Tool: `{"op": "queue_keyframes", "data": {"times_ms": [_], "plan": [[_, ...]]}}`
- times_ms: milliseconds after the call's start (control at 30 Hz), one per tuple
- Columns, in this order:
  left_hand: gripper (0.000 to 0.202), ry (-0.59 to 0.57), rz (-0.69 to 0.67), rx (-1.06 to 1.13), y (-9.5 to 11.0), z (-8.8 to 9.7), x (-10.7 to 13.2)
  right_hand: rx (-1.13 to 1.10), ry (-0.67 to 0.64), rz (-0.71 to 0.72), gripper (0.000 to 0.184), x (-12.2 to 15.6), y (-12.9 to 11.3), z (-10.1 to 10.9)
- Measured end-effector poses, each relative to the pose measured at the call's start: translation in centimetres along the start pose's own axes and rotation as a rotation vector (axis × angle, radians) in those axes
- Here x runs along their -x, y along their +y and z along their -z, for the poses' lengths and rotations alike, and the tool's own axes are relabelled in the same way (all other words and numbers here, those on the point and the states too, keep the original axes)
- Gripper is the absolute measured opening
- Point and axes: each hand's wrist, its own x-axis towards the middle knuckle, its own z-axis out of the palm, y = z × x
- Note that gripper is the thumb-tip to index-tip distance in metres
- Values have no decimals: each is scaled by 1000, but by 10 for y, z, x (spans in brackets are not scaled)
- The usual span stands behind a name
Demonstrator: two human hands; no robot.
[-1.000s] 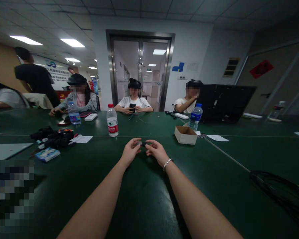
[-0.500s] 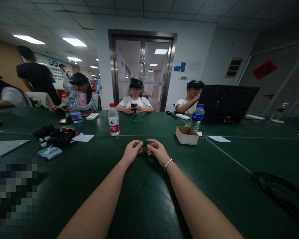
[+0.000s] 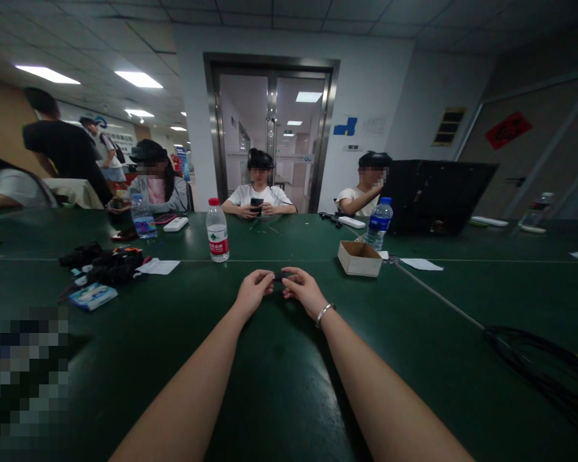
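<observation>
A small dark object (image 3: 278,276) sits between my two hands, just above the green table (image 3: 279,385); its kind is too small to make out. My left hand (image 3: 253,292) pinches its left end between thumb and fingers. On the other end, the fingers of my right hand (image 3: 304,290) are closed, with a silver bracelet at that wrist. Beyond my left hand stands a red-capped water bottle (image 3: 217,232). An open cardboard box (image 3: 359,262) rests past my right hand, in front of a blue-capped bottle (image 3: 378,224).
Black gear (image 3: 110,263), a blue-and-white packet (image 3: 93,296) and a paper sheet (image 3: 158,266) lie at left. Coiled black cable (image 3: 525,366) is at right. A large black monitor (image 3: 443,196) stands at the back right. Several people sit across the table.
The whole view has shifted slightly. Both hands keep the same hold on the small dark object. A person in the far background at left has moved left.
</observation>
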Motion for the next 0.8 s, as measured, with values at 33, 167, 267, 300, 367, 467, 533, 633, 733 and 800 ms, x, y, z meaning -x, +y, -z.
{"op": "queue_keyframes", "data": {"times_ms": [33,167,267,300,367,467,533,633,733,800], "plan": [[26,-6,1,-1,0,0,0,4,1,1,33,0,0,0],[25,-6,6,-7,-1,1,1,18,-3,1,33,0,1,2],[26,-8,7,1,-2,1,0,17,-6,2,33,0,1,1],[27,-7,8,0,-2,1,0,14,-6,3,33,0,0,1],[28,-9,7,-4,-3,2,-1,13,-6,2,32,1,0,1],[29,7,8,0,-3,2,-2,20,-8,1,33,1,0,0],[30,23,19,2,-3,1,-2,24,-8,8,34,1,0,1],[30,47,30,-5,-2,0,-2,24,-3,18,35,2,-1,0],[28,70,40,-10,-1,-1,-2,17,-16,27,36,3,-2,0],[27,78,68,3,-1,-1,-2,19,-30,37,38,3,-3,0]]}}
